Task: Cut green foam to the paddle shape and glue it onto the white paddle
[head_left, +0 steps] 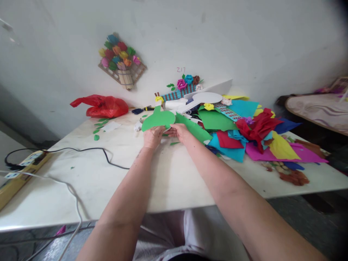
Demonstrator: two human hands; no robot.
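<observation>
A green paddle-shaped paper cutout point(159, 120), broad and rounded with a narrow stem at the far end, is held just above the table. My left hand point(154, 137) grips its near edge. At the lower right edge, my right hand point(178, 132) pinches the same cutout, its fingertips partly hidden. Just beyond my right hand lies a larger green sheet point(191, 127). A white paddle-shaped piece point(207, 97) rests behind it, with a yellow paper flower point(208, 106) close by.
Coloured paper and a crumpled red piece point(257, 127) cover the table's right side. A red plastic bag point(104, 106), dark-handled scissors point(137, 111) and small green leaves point(96, 137) lie left. Cables run from a power strip point(25, 165). A flower decoration point(122, 61) hangs on the wall.
</observation>
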